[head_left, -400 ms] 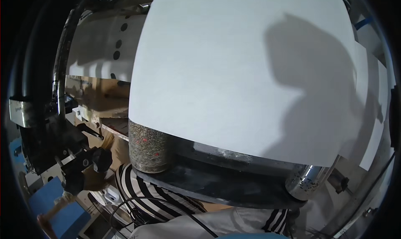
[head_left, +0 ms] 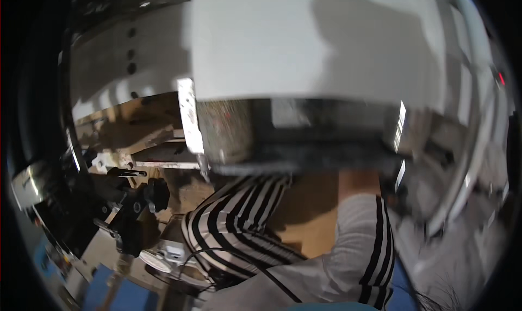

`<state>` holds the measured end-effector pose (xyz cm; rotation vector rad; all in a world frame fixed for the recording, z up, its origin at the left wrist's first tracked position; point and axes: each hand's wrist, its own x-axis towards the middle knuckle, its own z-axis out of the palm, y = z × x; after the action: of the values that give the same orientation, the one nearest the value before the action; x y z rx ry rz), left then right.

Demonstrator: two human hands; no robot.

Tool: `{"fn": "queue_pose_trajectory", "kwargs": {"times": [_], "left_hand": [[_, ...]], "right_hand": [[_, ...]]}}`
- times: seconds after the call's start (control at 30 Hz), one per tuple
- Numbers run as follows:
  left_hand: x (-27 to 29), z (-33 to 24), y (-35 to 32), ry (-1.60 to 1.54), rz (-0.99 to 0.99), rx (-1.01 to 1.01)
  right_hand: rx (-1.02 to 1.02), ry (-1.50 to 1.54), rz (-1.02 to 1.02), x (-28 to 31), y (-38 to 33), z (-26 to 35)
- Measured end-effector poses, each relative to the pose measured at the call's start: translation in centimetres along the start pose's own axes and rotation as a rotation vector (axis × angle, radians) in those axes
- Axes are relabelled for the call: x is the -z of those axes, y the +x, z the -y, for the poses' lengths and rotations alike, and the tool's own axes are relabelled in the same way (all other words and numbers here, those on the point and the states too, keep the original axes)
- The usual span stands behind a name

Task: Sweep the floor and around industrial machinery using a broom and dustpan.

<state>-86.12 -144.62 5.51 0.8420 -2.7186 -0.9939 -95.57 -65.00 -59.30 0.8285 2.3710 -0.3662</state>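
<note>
My right arm, in a light sleeve with black stripes, reaches up from the bottom of the view. Its bare wrist [head_left: 359, 184] passes under a dark bar [head_left: 310, 156], and the hand beyond is hidden. Above the bar a broad white sheet [head_left: 250, 44] hangs over a machine, with a shadow across its right part. Below its edge shows a speckled roller [head_left: 225, 131], blurred by motion. No part of my left hand appears.
At the left are black clamp knobs [head_left: 156, 196], a metal collar [head_left: 30, 186] and another white sheet with dark dots [head_left: 130, 66]. A black cable [head_left: 247, 262] crosses my striped trousers [head_left: 228, 224]. A blue block [head_left: 130, 292] lies at the lower left.
The view has shifted, so the white sheet's lower edge sits higher. My right forearm now reaches up under the dark bar. A bright narrow strip shows beside the speckled roller.
</note>
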Motion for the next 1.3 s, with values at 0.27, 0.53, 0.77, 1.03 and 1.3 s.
{"fn": "queue_pose_trajectory", "kwargs": {"times": [0.27, 0.53, 0.77, 1.03, 1.3], "left_hand": [[-4.0, 5.1, -2.0, -0.035, 0.109, 0.04], [-4.5, 7.0, -7.8, -0.064, 0.157, 0.026], [-1.7, 4.1, -13.7, -0.231, 0.192, -0.03], [-0.4, 2.5, -19.4, -0.345, 0.436, -0.164], [-4.2, -5.3, -30.6, 0.054, 0.846, -0.436]], "right_hand": [[-0.214, -0.302, 0.264, 1.6, -17.5, -3.1], [-0.192, -0.151, -0.443, 3.8, -31.4, -1.0], [-0.13, 0.544, -0.6, 4.2, -49.0, -0.1], [-0.738, 2.14, -0.12, 2.7, -64.9, -6.6], [-0.866, 2.681, -0.167, -3.6, -73.6, -17.7]]}}
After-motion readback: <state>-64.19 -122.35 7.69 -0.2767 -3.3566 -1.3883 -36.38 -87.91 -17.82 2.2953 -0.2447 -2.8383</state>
